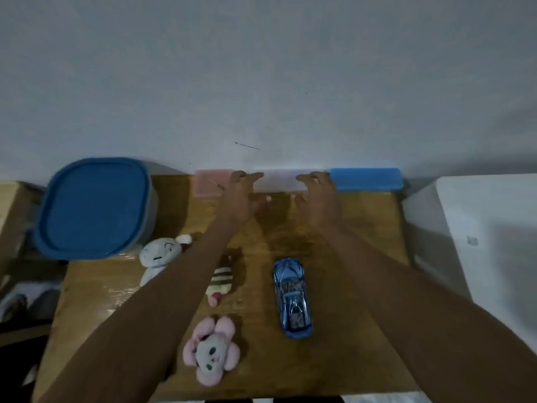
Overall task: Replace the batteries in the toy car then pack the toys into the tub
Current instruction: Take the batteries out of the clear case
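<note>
1. both arms reach to the far edge of the wooden table (pixel 348 228); the left hand (pixel 241 196) and right hand (pixel 318 196) bracket a pale translucent box (pixel 279 181) against the wall, fingers curled over its ends and thumbs low, likely to draw it near; whether they actually touch it is unclear
2. the toy car (pixel 292 296) lies untouched between the forearms; the tub (pixel 96 207) sits far left, blue lid on
3. nearby: a pink box (pixel 210 181), a blue box (pixel 367 178), a white plush (pixel 158 258), a striped plush (pixel 220 282), a pink plush (pixel 212 350); nothing blocks the reach
</note>
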A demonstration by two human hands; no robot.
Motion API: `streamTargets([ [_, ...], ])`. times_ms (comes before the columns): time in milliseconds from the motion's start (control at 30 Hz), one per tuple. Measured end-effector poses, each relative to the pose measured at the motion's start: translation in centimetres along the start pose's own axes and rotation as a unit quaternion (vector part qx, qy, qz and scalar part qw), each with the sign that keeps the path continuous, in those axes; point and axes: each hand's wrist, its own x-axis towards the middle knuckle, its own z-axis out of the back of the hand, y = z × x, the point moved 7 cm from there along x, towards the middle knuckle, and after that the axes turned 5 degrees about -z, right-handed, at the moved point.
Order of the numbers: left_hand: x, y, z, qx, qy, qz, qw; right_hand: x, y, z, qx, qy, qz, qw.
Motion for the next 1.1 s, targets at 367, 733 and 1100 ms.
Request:
streamTargets([
  [367,1.4,2.2,-3.1,-0.042,-0.100,0.035,0.994,2.4,-1.7,-3.1,-0.062,0.007,-0.057,0.996],
  [733,0.8,1.4,-3.1,-0.064,-0.126,0.011,0.990,2.9,-2.2,-0.7,-0.037,-0.079,-0.035,0.996],
  [1100,0.3,0.9,-2.8,-0.056,-0.122,-0.015,0.991,3.8,-0.2,1.2,0.067,-0.128,-0.057,0.988],
])
